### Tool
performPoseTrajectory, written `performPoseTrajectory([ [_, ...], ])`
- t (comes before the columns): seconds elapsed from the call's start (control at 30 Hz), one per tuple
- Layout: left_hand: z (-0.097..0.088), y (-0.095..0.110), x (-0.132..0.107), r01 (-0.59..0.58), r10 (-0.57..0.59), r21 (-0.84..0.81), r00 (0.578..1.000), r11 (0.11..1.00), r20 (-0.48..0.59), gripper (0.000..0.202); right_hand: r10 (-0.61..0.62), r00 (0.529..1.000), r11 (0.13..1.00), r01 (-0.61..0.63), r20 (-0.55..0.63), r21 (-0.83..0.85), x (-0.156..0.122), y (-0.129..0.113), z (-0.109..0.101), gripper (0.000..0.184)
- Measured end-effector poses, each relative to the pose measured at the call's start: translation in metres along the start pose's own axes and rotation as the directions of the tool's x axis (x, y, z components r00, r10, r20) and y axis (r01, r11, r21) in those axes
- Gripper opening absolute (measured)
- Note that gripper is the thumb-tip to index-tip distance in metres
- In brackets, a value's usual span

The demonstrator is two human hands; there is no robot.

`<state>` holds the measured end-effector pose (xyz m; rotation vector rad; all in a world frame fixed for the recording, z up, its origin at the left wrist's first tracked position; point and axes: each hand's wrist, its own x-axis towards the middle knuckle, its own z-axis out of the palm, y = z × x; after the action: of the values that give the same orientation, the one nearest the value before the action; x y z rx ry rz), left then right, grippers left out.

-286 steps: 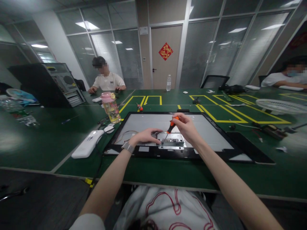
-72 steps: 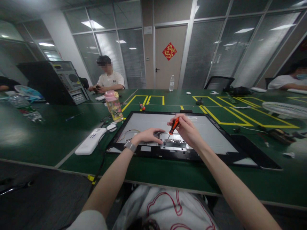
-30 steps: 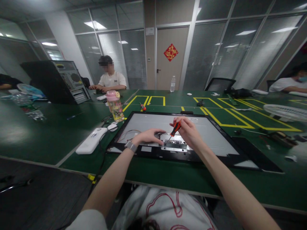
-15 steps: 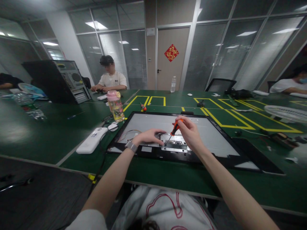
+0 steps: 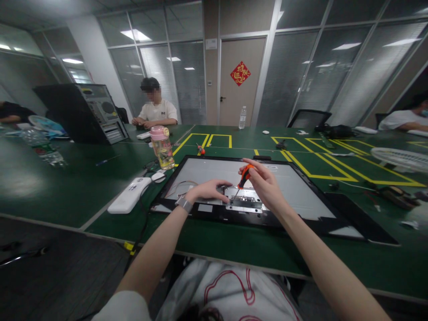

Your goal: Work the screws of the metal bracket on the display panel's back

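Observation:
A large flat screen panel (image 5: 294, 191) with a black frame lies on the table in front of me, its pale back facing up. Near its front edge sits a metal bracket (image 5: 245, 208). My right hand (image 5: 262, 178) grips an orange and black screwdriver (image 5: 245, 177), which slants down so that its tip meets the left part of the bracket. At the bracket's left end rests my left hand (image 5: 210, 191), thumb and fingers apart, with nothing held in it. Whether its thumb presses on the bracket I cannot tell. Thin wires (image 5: 182, 186) run over the panel left of that hand.
To the left lie a white device (image 5: 129, 196) and a pink-lidded bottle (image 5: 162, 149). Farther off stand a black computer case (image 5: 80, 113), a clear bottle (image 5: 242, 118) and a seated person (image 5: 158, 111). A black strip (image 5: 363, 218) lies by the panel's right edge.
The right hand's index finger has lifted and straightened over the screwdriver's handle. The left hand and the panel stay in place, and the view has shifted very slightly.

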<state>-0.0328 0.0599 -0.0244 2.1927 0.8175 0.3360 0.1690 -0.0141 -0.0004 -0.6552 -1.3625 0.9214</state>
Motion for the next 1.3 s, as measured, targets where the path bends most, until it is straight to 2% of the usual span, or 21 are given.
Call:
performPoseTrajectory([
  [0.2, 0.0005, -0.0004, -0.0004, -0.011, 0.011, 0.005, 1.000, 1.000, 0.005, 0.078, -0.005, 0.999, 0.999, 0.003, 0.040, 0.049, 0.0005, 0.0000, -0.0001, 0.031],
  [0.3, 0.0006, -0.0022, 0.0004, -0.011, 0.011, 0.007, 1.000, 1.000, 0.008, 0.077, -0.023, 1.000, 0.999, 0.023, 0.017, -0.030, 0.0004, 0.0007, -0.0016, 0.031],
  [0.47, 0.0008, -0.0041, 0.0014, -0.002, 0.002, 0.012, 1.000, 1.000, 0.004, 0.078, -0.098, 0.991, 0.970, 0.074, -0.093, -0.231, -0.0021, -0.0010, -0.0006, 0.026],
  [0.53, 0.0010, -0.0033, 0.0010, -0.001, 0.001, 0.008, 1.000, 1.000, 0.004, 0.078, -0.111, 0.990, 0.959, 0.083, -0.090, -0.272, -0.0031, -0.0009, -0.0001, 0.028],
  [0.77, 0.0007, 0.0020, -0.0008, 0.003, -0.003, 0.012, 1.000, 1.000, -0.004, 0.077, -0.068, 0.997, 0.985, 0.063, -0.028, -0.159, -0.0019, -0.0005, -0.0026, 0.030],
  [0.9, 0.0002, 0.0013, -0.0005, 0.002, -0.002, 0.017, 1.000, 1.000, 0.000, 0.078, -0.073, 0.995, 0.975, 0.057, -0.065, -0.215, -0.0010, -0.0028, -0.0024, 0.022],
  [1.0, 0.0004, -0.0010, 0.0003, -0.002, 0.002, 0.003, 1.000, 1.000, 0.001, 0.078, -0.111, 0.991, 0.959, 0.085, -0.081, -0.269, -0.0018, -0.0033, -0.0008, 0.023],
  [1.17, 0.0007, -0.0020, 0.0009, 0.000, 0.000, -0.007, 1.000, 1.000, 0.000, 0.077, -0.073, 0.997, 0.989, 0.071, -0.009, -0.129, -0.0030, -0.0018, -0.0002, 0.026],
  [1.3, 0.0003, 0.0006, -0.0003, 0.013, -0.013, 0.008, 1.000, 1.000, 0.003, 0.076, -0.065, 0.997, 0.990, 0.059, -0.038, -0.128, -0.0025, 0.0014, -0.0023, 0.020],
])
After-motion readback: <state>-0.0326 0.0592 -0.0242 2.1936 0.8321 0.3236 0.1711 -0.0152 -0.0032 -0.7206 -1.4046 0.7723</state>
